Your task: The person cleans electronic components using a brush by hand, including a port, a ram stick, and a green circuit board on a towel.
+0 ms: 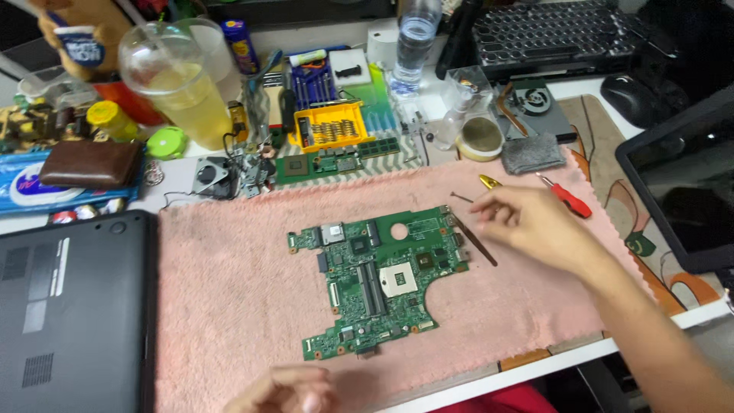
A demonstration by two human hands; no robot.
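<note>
A green laptop motherboard [378, 279] lies flat in the middle of a pink towel [229, 291]. My right hand [535, 226] hovers just right of the board's upper right corner, fingers curled, above dark tweezers [475, 241] that lie on the towel; whether the fingers grip them is unclear. A thin pin-like tool [461, 197] lies just beyond the fingertips. My left hand [287, 390] rests at the towel's near edge, below the board, fingers loosely bent and holding nothing.
A dark laptop base [73, 306] sits at the left. A red-handled screwdriver [567, 197], grey cloth [533, 153], tape roll [480, 138], yellow bit case [330, 126], cooling fan [210, 176], iced drink cup [180, 80], water bottle [414, 42], keyboard [550, 34], mouse [631, 95] and black screen [684, 191] crowd the back and right.
</note>
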